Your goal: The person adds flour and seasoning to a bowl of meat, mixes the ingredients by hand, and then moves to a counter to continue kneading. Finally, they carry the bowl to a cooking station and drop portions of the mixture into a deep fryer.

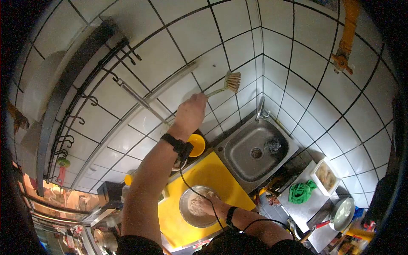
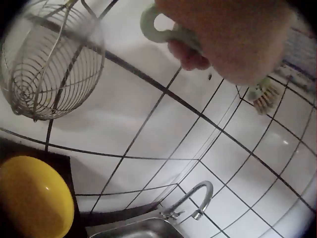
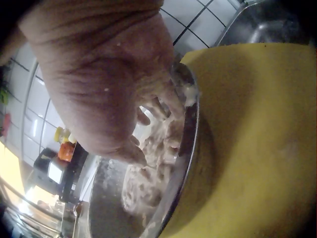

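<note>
My left hand [image 1: 190,115] is raised before the tiled wall and grips a dish brush [image 1: 232,82] by its pale green handle. The brush's worn, light bristles point toward the corner; in the left wrist view the hook end of the handle sticks out behind the fist. Lower down, my right hand [image 1: 213,205] reaches into a metal bowl [image 1: 183,208] with its fingers spread in a pale, wet, lumpy mixture [image 3: 148,186]. Fingertips are partly sunk in that mixture. The bowl rests on a yellow cutting board [image 1: 229,191].
A steel sink [image 1: 238,146] with a tap [image 1: 260,111] fills the corner. Near my left forearm stands a yellow bowl [image 1: 197,145]; a wire strainer [image 2: 54,74] hangs on the wall. To the right are green netting [image 1: 301,192], a white container [image 1: 326,176] and a pan [image 1: 342,214].
</note>
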